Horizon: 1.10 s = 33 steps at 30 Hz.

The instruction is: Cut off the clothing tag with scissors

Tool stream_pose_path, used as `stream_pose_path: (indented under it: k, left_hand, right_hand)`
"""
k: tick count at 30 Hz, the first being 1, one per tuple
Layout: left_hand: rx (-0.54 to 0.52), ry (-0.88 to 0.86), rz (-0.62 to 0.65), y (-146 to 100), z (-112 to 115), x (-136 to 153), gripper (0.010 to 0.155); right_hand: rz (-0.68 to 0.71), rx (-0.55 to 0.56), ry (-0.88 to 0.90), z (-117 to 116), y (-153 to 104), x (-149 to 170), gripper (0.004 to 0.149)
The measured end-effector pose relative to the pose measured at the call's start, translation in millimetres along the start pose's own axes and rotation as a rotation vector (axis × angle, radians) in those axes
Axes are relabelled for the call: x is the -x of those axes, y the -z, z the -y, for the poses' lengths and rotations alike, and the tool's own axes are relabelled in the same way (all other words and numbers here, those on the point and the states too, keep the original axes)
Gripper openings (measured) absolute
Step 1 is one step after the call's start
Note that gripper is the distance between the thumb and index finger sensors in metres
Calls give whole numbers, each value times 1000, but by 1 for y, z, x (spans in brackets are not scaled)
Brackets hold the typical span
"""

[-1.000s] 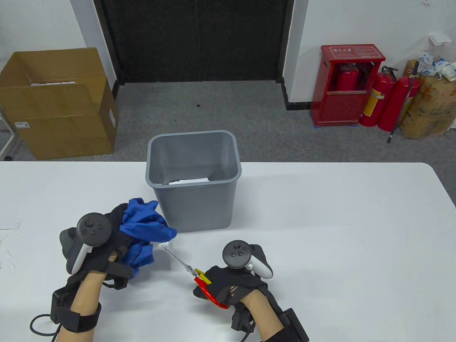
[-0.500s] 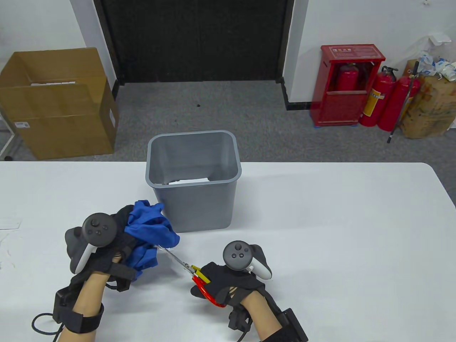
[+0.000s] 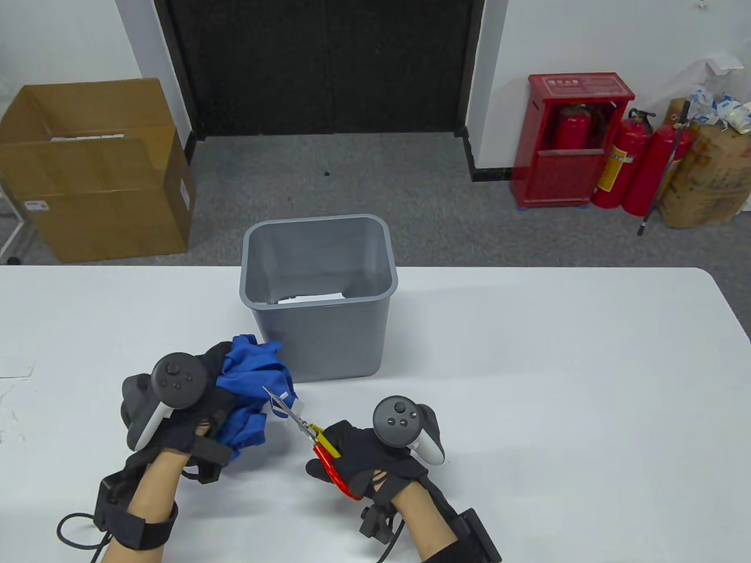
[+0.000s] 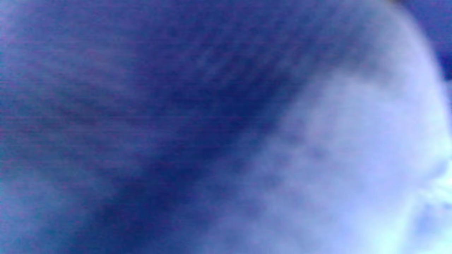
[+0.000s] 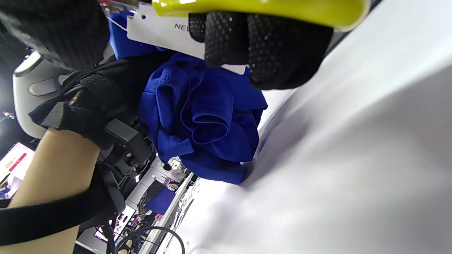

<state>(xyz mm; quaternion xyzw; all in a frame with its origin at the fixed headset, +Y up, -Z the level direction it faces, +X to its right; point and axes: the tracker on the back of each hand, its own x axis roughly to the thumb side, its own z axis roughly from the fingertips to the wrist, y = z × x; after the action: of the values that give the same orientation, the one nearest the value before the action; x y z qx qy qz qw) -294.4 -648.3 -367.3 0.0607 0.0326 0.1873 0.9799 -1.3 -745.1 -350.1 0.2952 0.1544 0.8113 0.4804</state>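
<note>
My left hand (image 3: 193, 404) grips a bunched blue garment (image 3: 255, 381) a little above the white table (image 3: 528, 381), in front of the grey bin. The blue cloth fills the left wrist view (image 4: 176, 123). A white tag (image 3: 291, 403) hangs at the garment's right side; it also shows in the right wrist view (image 5: 166, 31). My right hand (image 3: 364, 457) holds scissors (image 3: 299, 422) with red and yellow handles. The blades stand apart, tips at the tag. The right wrist view shows my gloved fingers (image 5: 268, 46) through the yellow handle (image 5: 261, 10) and the garment (image 5: 204, 116) close by.
A grey plastic bin (image 3: 320, 293) stands on the table just behind the garment, with white paper at its bottom. A cardboard box (image 3: 94, 170) and red fire extinguishers (image 3: 628, 164) stand on the floor beyond the table.
My left hand has carried the garment to the right and nearer. The scissors have moved left and up to the tag, and their blades have opened.
</note>
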Motion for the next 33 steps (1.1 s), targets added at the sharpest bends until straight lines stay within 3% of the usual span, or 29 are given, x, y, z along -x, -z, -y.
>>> stream_pose_path:
  k: [16, 33]
  left_hand:
    - [-5, 4, -2, -1, -1, -1, 65]
    - [-7, 8, -4, -1, -1, -1, 65]
  right_hand:
    - [-13, 30, -9, 3, 0, 1, 73]
    - [-29, -13, -9, 2, 1, 2, 72]
